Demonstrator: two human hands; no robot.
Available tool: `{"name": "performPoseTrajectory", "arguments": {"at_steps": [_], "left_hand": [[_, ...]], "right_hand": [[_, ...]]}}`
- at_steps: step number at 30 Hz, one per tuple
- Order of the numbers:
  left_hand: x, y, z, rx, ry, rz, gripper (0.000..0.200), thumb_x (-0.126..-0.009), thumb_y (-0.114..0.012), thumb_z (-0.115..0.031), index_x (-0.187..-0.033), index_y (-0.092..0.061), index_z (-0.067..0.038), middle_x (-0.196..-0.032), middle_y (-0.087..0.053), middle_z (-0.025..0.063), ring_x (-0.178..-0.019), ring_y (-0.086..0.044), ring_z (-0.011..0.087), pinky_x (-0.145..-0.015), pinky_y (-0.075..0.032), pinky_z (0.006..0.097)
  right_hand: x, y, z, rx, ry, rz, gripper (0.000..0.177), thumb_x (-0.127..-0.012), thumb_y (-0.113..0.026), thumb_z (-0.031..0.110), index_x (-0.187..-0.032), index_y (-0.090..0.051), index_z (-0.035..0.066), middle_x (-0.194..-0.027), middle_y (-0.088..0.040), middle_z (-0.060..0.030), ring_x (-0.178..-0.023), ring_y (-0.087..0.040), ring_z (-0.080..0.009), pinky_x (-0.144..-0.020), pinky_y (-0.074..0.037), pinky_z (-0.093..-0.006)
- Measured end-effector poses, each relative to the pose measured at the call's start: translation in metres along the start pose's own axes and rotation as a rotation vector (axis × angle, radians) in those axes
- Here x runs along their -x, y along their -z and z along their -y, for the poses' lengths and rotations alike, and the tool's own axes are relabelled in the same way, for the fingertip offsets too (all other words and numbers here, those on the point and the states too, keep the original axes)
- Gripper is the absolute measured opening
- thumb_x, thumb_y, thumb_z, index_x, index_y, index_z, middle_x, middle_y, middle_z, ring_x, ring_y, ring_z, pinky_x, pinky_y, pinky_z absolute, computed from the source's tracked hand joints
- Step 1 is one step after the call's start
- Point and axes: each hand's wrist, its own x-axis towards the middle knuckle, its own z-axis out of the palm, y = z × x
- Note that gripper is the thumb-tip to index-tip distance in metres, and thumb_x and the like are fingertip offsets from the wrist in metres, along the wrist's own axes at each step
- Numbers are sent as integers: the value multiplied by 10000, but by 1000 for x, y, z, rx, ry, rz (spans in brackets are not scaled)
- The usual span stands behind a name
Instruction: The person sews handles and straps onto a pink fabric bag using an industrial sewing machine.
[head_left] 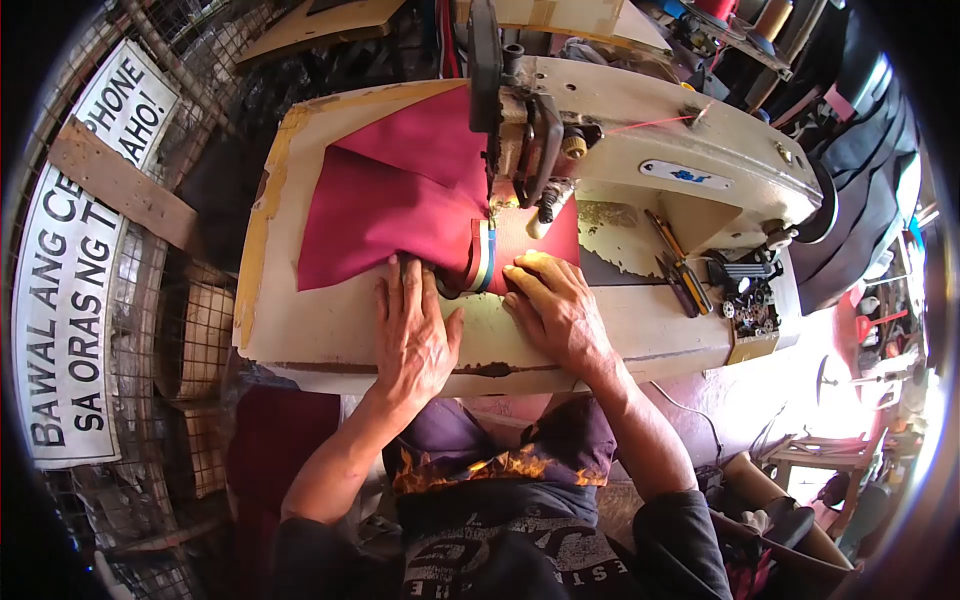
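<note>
Dark red fabric (385, 210) is spread on the sewing machine table, partly under the needle area of the sewing machine (640, 150). A striped ribbon (484, 252) in white, green, blue and red lies on the fabric, running down from the presser foot. My left hand (412, 325) rests flat on the fabric's lower edge, left of the ribbon, with fingers stretched forward. Just right of the ribbon, my right hand (562, 312) lies with its fingers spread on the fabric's edge. Neither hand grips anything visible.
Screwdriver-like tools (685, 275) lie on the table's right side, beside a small tray of bobbins and metal parts (752, 312). Thread spools (772, 18) stand at the upper right. A wire mesh wall with a lettered sign (75, 300) is at the left.
</note>
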Motion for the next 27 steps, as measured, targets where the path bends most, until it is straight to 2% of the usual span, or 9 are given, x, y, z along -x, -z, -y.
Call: {"name": "performPoseTrajectory", "arguments": {"at_steps": [5, 9, 13, 15, 18, 23, 25, 26, 27], "left_hand": [[-21, -14, -5, 147, 40, 10, 606, -904, -701, -295, -1371, -524, 47, -1519, -345, 288, -1459, -285, 507, -1170, -243, 673], [-39, -18, -3, 183, -78, -29, 424, -850, -747, -248, -1189, -674, -3, -1385, -426, 291, -1392, -352, 513, -1156, -232, 682], [-22, 9, -11, 181, -92, -21, 243, -848, -748, -204, -977, -702, -3, -1148, -602, 196, -1202, -511, 382, -1119, -316, 579], [-5, 36, -22, 259, -106, -8, 211, -884, -742, -226, -828, -654, -44, -778, -623, 135, -910, -594, 338, -1043, -378, 519], [29, 87, -45, 221, -39, 270, 344, -937, -709, -297, -1108, -549, -45, -684, -629, 161, -632, -633, 386, -601, -494, 496], [80, 109, -41, 844, -134, 796, 578, -988, -684, -272, -1474, -449, -63, -716, -707, 147, -648, -713, 295, -598, -546, 411], [40, 148, -34, 641, -162, 922, 430, -974, -704, -231, -1339, -609, -25, -869, -754, 169, -738, -754, 263, -677, -574, 398], [31, 136, -21, 811, -268, 491, 341, -968, -705, -207, -1244, -676, -10, -943, -748, 194, -763, -755, 264, -691, -571, 403], [10, 125, -8, 765, -209, 360, 256, -966, -693, -170, -1155, -700, 3, -913, -727, 180, -727, -719, 292, -685, -566, 401]], "right_hand": [[3, 0, -6, -53, -22, 6, 334, -871, -752, 166, -1155, -685, 1, -1197, -644, -166, -1118, -619, -359, -989, -486, -446], [4, 3, -6, -77, -35, 16, 347, -878, -756, 196, -1152, -688, -6, -1209, -643, -170, -1141, -609, -360, -1001, -477, -445], [7, 0, -11, -107, -16, -14, 331, -874, -751, 232, -1126, -693, 25, -1187, -642, -158, -1130, -605, -351, -993, -468, -442], [6, 0, -12, -103, -16, -9, 323, -876, -749, 237, -1120, -695, 32, -1184, -642, -150, -1126, -607, -345, -990, -469, -437], [6, 1, -9, -108, -21, -20, 307, -875, -747, 236, -1107, -698, 41, -1171, -644, -141, -1118, -610, -338, -981, -471, -435], [3, -7, -13, -124, -21, -61, 254, -859, -756, 232, -1035, -693, 59, -1115, -643, -118, -1059, -610, -330, -926, -475, -443], [-1, -10, -9, -56, -72, -31, 227, -852, -762, 230, -995, -691, 69, -1073, -638, -111, -1027, -605, -330, -902, -476, -448], [-7, -10, -3, 22, -108, 7, 216, -849, -767, 228, -979, -692, 73, -1053, -635, -106, -1013, -602, -329, -895, -477, -446], [-14, -11, 2, 102, -138, 42, 205, -846, -771, 226, -964, -692, 78, -1033, -633, -101, -998, -599, -329, -888, -478, -445]]}}
